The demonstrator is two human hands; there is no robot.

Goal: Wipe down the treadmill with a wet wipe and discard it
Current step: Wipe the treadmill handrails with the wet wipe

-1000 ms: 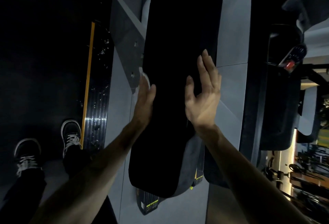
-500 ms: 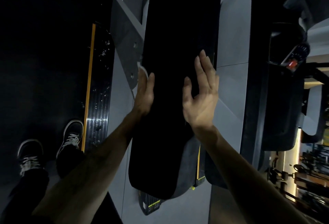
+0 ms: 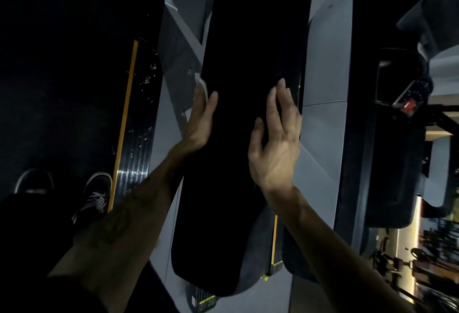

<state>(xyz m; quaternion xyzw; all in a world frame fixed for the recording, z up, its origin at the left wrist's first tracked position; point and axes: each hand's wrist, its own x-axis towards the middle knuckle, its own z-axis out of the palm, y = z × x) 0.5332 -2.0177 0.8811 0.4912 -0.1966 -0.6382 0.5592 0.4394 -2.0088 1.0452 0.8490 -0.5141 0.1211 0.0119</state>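
A person's two hands flank a tall black treadmill panel (image 3: 250, 104) in a dimly lit gym, seen from a head-worn camera looking down. The left hand (image 3: 200, 121) lies flat along the panel's left edge, fingers straight, pressing a white wet wipe (image 3: 202, 83) against it; only a small corner of the wipe shows beyond the fingertips. The right hand (image 3: 275, 143) is released, its fingers extended and slightly spread, resting against the panel's right side and holding nothing. Grey frame parts (image 3: 178, 64) of the treadmill run beside the panel. To the left, a ribbed side rail (image 3: 139, 138) with a yellow stripe carries scattered droplets or specks. Two dark lace-up shoes (image 3: 95, 198) with white laces stand beside that rail. At far right, a second machine's console (image 3: 407, 96) shows a red element; its markings are too small and blurred to read. Yellow labels near the panel's lower end are likewise illegible.
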